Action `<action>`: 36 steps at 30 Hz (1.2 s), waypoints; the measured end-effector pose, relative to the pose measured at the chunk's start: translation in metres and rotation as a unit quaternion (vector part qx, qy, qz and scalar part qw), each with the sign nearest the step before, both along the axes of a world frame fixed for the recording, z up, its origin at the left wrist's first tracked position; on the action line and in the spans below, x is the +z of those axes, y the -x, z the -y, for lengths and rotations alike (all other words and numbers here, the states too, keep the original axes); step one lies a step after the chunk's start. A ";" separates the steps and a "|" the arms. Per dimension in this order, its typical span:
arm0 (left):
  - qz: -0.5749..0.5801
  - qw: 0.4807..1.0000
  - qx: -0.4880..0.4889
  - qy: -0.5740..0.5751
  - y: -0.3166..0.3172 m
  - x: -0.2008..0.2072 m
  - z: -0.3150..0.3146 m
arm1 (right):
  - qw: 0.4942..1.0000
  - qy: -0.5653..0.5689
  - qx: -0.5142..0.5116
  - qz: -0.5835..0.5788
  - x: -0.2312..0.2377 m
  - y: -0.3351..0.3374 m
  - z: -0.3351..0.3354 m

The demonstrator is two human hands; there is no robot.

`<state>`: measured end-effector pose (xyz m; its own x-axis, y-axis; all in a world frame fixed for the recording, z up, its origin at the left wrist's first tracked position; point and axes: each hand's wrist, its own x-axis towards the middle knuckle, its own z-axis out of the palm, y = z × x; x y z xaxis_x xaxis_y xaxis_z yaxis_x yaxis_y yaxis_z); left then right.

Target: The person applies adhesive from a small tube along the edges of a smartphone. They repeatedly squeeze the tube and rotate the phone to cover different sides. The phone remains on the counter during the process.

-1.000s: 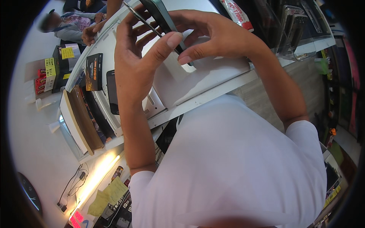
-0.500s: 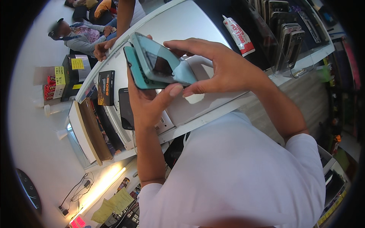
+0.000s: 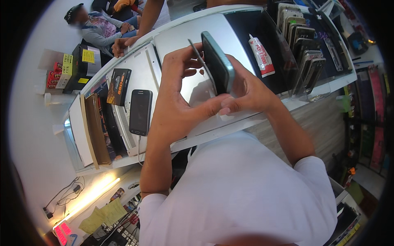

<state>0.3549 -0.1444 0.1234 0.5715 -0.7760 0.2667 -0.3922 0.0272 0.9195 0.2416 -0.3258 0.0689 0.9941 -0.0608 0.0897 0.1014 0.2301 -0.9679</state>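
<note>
Over the counter, my right hand (image 3: 252,92) grips a smartphone (image 3: 221,65) with a dark face and a pale teal edge, tilted upright. Just left of it stands a thin panel (image 3: 203,63), seen nearly edge-on; it looks like the phone's back cover. My left hand (image 3: 174,96) is curled around that panel, fingers on its far side. A narrow gap parts panel and phone at the top, and they come close together at the bottom. Both thumbs meet near the lower ends. The fingers behind the phone are partly hidden.
On the white counter (image 3: 180,37) lie a dark phone (image 3: 140,112) with a white cable and a black-and-orange box (image 3: 119,87). A white-and-red glue tube (image 3: 261,56) rests on a black mat, beside a rack of phones (image 3: 305,45). Across the counter, another person's hand (image 3: 123,45) rests at the edge.
The teal panel and the phone have turned from lying tilted to nearly edge-on, and a gap shows between them. Both have shifted right. More of the dark phone on the counter shows.
</note>
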 end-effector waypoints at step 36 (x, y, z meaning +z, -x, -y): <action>-0.078 0.989 0.123 0.005 0.026 -0.005 0.015 | 0.970 -0.119 -0.210 -0.021 -0.010 0.011 -0.055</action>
<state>0.3287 -0.1589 0.1183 0.7777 -0.6059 0.1677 -0.2417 -0.0419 0.9694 0.2308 -0.2713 0.0586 0.8798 -0.4751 -0.0161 0.1964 0.3942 -0.8978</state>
